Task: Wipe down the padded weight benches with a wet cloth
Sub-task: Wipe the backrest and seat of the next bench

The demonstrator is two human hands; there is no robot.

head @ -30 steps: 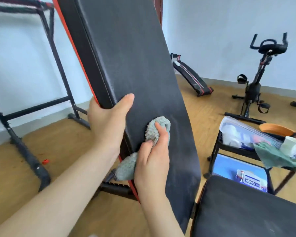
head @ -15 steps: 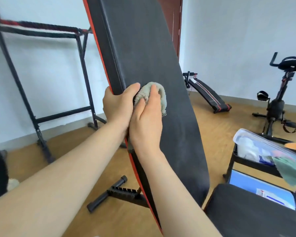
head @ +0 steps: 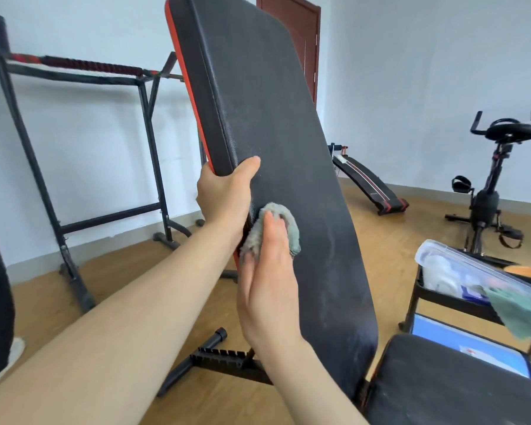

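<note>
The black padded backrest [head: 288, 142] of the weight bench stands steeply inclined in the middle, with a red strip along its left edge. My left hand [head: 224, 194] grips that left edge, thumb on the front face. My right hand [head: 270, 280] presses a grey fluffy cloth [head: 284, 219] flat against the pad just below the left hand, fingers straight. The bench's black seat pad [head: 448, 384] lies at the lower right.
A black cart [head: 436, 289] with a clear plastic box and a green cloth stands at the right. An exercise bike [head: 488, 197] and a sit-up bench [head: 368, 185] stand behind. A black metal rack [head: 74, 142] stands at the left on the wooden floor.
The view has tilted up, showing the backrest's top. My right hand with the cloth slid up beside the left hand, then moved back down below it. The left hand keeps its grip.
</note>
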